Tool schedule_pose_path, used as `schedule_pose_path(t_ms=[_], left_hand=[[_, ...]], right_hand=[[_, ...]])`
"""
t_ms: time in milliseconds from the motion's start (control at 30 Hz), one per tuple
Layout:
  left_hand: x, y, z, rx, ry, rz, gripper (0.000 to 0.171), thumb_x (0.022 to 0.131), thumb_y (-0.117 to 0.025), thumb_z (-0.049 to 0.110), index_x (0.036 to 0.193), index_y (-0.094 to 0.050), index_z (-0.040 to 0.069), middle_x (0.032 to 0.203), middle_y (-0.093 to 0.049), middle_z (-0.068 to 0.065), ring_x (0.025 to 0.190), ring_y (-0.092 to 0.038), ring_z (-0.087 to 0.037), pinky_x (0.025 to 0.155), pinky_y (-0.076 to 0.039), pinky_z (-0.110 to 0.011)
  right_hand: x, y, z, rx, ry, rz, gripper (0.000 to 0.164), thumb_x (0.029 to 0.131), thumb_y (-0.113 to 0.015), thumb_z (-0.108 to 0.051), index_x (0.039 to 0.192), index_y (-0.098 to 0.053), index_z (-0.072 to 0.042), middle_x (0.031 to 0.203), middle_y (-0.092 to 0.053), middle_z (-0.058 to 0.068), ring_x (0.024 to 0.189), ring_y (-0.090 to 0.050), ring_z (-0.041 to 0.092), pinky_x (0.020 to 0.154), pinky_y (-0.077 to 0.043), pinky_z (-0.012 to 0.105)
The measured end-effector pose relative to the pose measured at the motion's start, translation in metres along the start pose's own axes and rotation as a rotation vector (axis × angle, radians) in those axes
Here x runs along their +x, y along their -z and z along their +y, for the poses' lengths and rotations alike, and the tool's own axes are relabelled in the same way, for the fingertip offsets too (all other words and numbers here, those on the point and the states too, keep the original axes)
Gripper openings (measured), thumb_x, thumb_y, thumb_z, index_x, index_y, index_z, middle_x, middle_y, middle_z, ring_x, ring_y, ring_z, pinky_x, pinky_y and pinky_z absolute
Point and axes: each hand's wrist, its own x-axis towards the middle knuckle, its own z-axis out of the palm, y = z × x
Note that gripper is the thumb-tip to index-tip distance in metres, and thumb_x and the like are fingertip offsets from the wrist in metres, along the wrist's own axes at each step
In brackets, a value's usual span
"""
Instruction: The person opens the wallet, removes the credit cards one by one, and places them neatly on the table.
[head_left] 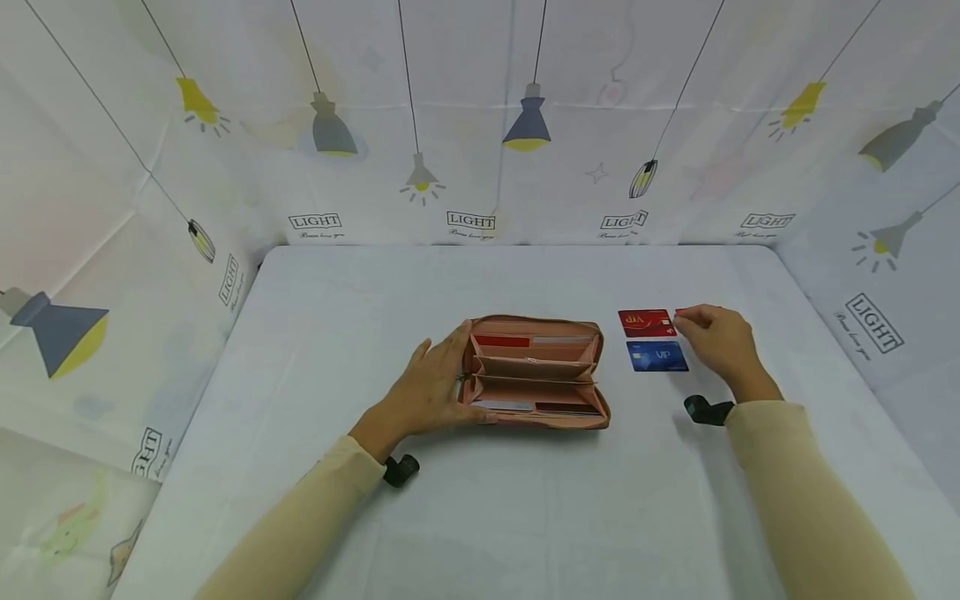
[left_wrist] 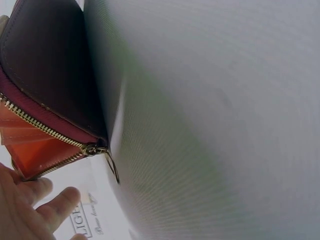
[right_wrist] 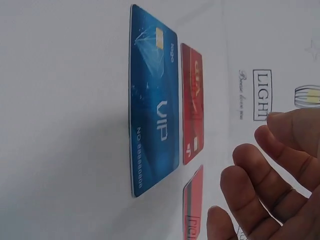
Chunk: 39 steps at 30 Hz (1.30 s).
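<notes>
A tan zip wallet point(head_left: 536, 367) lies spread wide on the table, cards showing in its upper and lower slots. My left hand point(head_left: 431, 387) holds its left end, thumb along the near edge and fingers at the far one. In the left wrist view its gold zipper point(left_wrist: 50, 131) and pull point(left_wrist: 114, 167) show. Right of the wallet, a red VIP card point(head_left: 647, 323) lies above a blue VIP card point(head_left: 657, 357). My right hand point(head_left: 723, 346), fingers loosely bent and nothing between them, hovers by another red card point(right_wrist: 194, 205), mostly hidden in the head view.
The white table point(head_left: 465, 517) has its back edge against a hanging cloth point(head_left: 465, 108) printed with lamps. More of this cloth closes off both sides. A small black wrist camera point(head_left: 401, 471) sits under the left wrist, another black camera point(head_left: 707, 410) by the right.
</notes>
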Motion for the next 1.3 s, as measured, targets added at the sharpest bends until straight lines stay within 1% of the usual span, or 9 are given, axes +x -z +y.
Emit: schedule_pose_path(t_ms=[267, 433, 567, 633, 733, 800, 933, 1067, 1300], left_hand=[[0.000, 0.001, 0.001, 0.012, -0.002, 0.000, 0.142, 0.074, -0.080, 0.076, 0.168, 0.004, 0.009, 0.170, -0.027, -0.014, 0.156, -0.031, -0.028, 0.125, -0.019, -0.060], [0.000, 0.001, 0.000, 0.018, -0.007, 0.002, 0.142, 0.075, -0.079, 0.076, 0.168, 0.005, 0.010, 0.172, -0.024, -0.013, 0.156, -0.030, -0.028, 0.125, -0.019, -0.060], [-0.001, 0.001, 0.000, 0.022, -0.011, 0.006, 0.142, 0.075, -0.077, 0.078, 0.168, 0.005, 0.010, 0.172, -0.023, -0.013, 0.156, -0.030, -0.028, 0.125, -0.019, -0.060], [-0.001, 0.000, 0.000, 0.018, -0.010, 0.007, 0.142, 0.075, -0.077, 0.078, 0.168, 0.005, 0.010, 0.172, -0.024, -0.013, 0.156, -0.030, -0.028, 0.126, -0.018, -0.060], [-0.001, 0.000, 0.000, 0.014, -0.011, 0.008, 0.141, 0.075, -0.078, 0.077, 0.168, 0.005, 0.010, 0.171, -0.025, -0.013, 0.156, -0.031, -0.028, 0.126, -0.018, -0.060], [-0.001, 0.000, 0.000, 0.014, -0.014, 0.010, 0.141, 0.075, -0.078, 0.077, 0.168, 0.004, 0.010, 0.172, -0.025, -0.013, 0.156, -0.031, -0.028, 0.126, -0.018, -0.060], [-0.001, 0.001, 0.000, 0.018, -0.018, 0.011, 0.140, 0.076, -0.078, 0.077, 0.168, 0.004, 0.009, 0.171, -0.025, -0.013, 0.156, -0.031, -0.028, 0.125, -0.019, -0.061], [-0.001, 0.001, 0.001, 0.014, -0.017, 0.009, 0.139, 0.076, -0.077, 0.077, 0.168, 0.003, 0.009, 0.171, -0.025, -0.014, 0.156, -0.031, -0.028, 0.125, -0.018, -0.061], [-0.001, 0.002, 0.001, 0.014, -0.014, 0.003, 0.139, 0.077, -0.076, 0.078, 0.168, 0.004, 0.009, 0.172, -0.024, -0.013, 0.156, -0.030, -0.028, 0.126, -0.018, -0.061]], right_hand=[[-0.011, -0.003, -0.034, 0.025, 0.143, 0.026, 0.051, 0.109, -0.050, -0.044, 0.136, -0.065, -0.003, 0.134, -0.063, 0.027, 0.124, -0.054, 0.047, 0.101, -0.047, 0.066], [-0.017, -0.007, -0.053, 0.039, 0.297, 0.060, 0.038, 0.108, -0.058, -0.033, 0.127, -0.071, -0.002, 0.129, -0.068, 0.023, 0.120, -0.060, 0.042, 0.096, -0.051, 0.064], [-0.019, -0.014, -0.067, 0.032, 0.439, 0.079, 0.023, 0.103, -0.067, -0.020, 0.115, -0.077, -0.003, 0.118, -0.071, 0.018, 0.112, -0.064, 0.037, 0.093, -0.053, 0.059], [-0.021, -0.019, -0.074, 0.020, 0.507, 0.076, 0.017, 0.101, -0.070, -0.016, 0.108, -0.079, -0.005, 0.112, -0.073, 0.015, 0.108, -0.065, 0.034, 0.093, -0.053, 0.058], [-0.024, -0.025, -0.085, -0.008, 0.589, 0.038, 0.012, 0.099, -0.073, -0.015, 0.101, -0.081, -0.008, 0.108, -0.073, 0.012, 0.104, -0.066, 0.033, 0.090, -0.054, 0.057], [-0.027, -0.028, -0.091, -0.032, 0.613, -0.004, 0.010, 0.098, -0.074, -0.015, 0.101, -0.081, -0.009, 0.109, -0.072, 0.011, 0.105, -0.066, 0.034, 0.090, -0.053, 0.058], [-0.032, -0.031, -0.099, -0.080, 0.617, -0.065, 0.010, 0.098, -0.074, -0.015, 0.102, -0.081, -0.010, 0.112, -0.071, 0.012, 0.108, -0.066, 0.035, 0.090, -0.053, 0.057], [-0.034, -0.033, -0.103, -0.114, 0.639, -0.069, 0.009, 0.097, -0.075, -0.013, 0.103, -0.080, -0.010, 0.113, -0.070, 0.011, 0.109, -0.067, 0.034, 0.090, -0.055, 0.055], [-0.034, -0.037, -0.104, -0.134, 0.723, -0.041, 0.006, 0.093, -0.078, -0.009, 0.099, -0.080, -0.009, 0.109, -0.070, 0.009, 0.104, -0.068, 0.032, 0.087, -0.056, 0.051]])
